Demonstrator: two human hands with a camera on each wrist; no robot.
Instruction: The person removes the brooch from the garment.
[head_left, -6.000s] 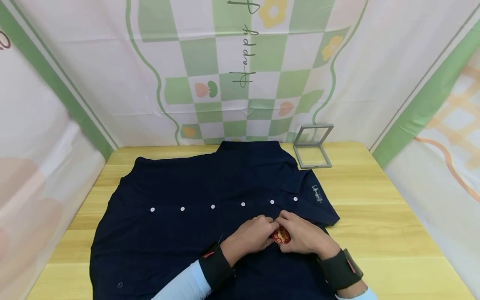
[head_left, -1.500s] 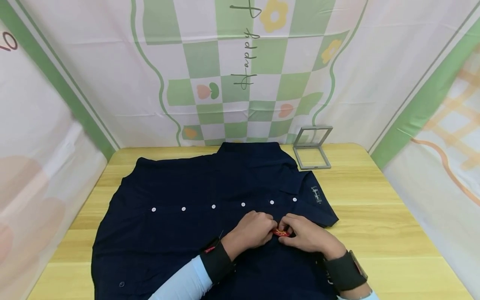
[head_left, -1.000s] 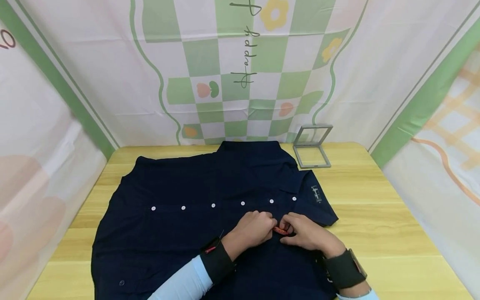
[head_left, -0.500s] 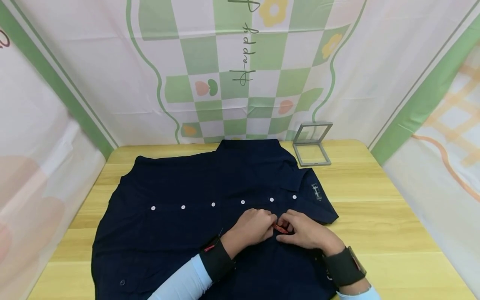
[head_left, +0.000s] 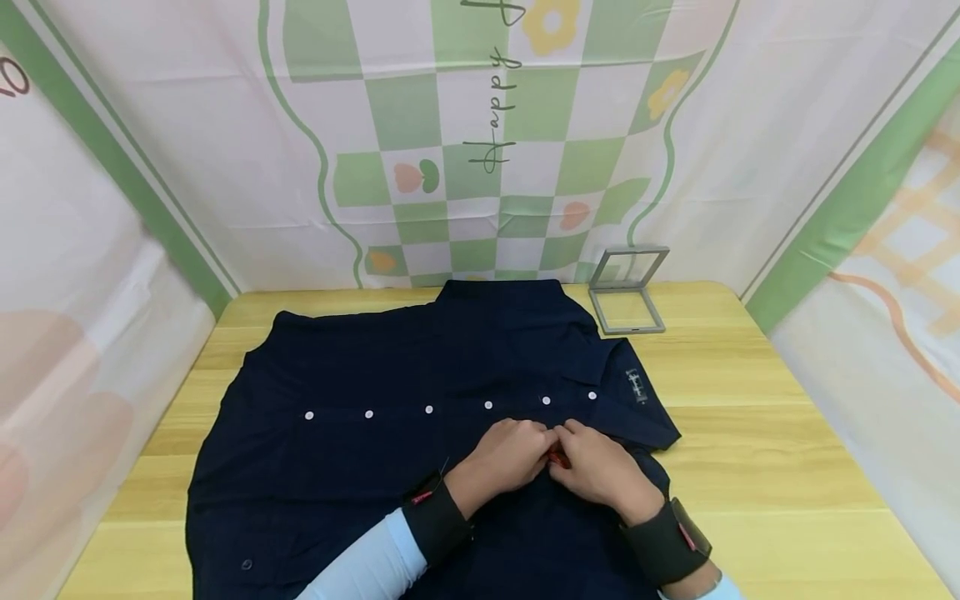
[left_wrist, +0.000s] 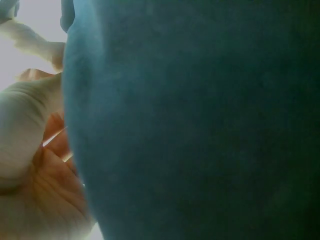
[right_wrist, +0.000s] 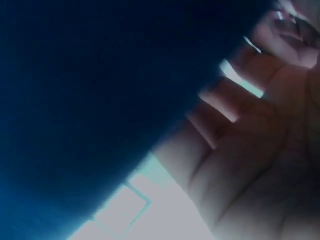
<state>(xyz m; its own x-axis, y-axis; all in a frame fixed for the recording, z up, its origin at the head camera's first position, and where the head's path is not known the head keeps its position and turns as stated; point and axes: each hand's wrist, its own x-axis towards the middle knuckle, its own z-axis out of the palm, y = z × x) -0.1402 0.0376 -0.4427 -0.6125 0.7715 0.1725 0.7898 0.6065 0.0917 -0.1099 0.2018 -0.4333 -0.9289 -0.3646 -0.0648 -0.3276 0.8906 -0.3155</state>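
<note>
My light blue sleeves (head_left: pixel 371 554) come in at the bottom edge, and each wrist carries a black band (head_left: pixel 442 525). Just ahead of the bands, my two hands meet over the cloth. Left hand (head_left: pixel 506 454): fingers curled, grip closed on the left edge of a small red piece (head_left: pixel 558 458). Right hand (head_left: pixel 596 467): index finger and thumb pinch the red piece from the other side, so this grip is closed to about the piece's thickness. The fingertips of both hands touch or nearly touch. The red piece is mostly covered by them; I cannot tell its face or whether cloth is caught in either grip. Both wrist views are largely filled by a dark, blurred surface that hides my fingertips.

Position of the red piece: over the dark blue shirt (head_left: pixel 375 475), right of its middle, just on my side of the button row. The shirt lies spread out under my hands. A dark button (head_left: pixel 247 565) sits at its near left; farther off, six white buttons (head_left: pixel 429 409) run left to right. A label (head_left: pixel 636 386) with pale lettering shows at the right end.

Wooden desk (head_left: pixel 765 467) visible around the shirt. At its far edge, right of the shirt: a grey-framed clear case (head_left: pixel 619 289), lid raised. Behind it hangs a white curtain (head_left: pixel 487 167) with green checks and the word "Happy".
</note>
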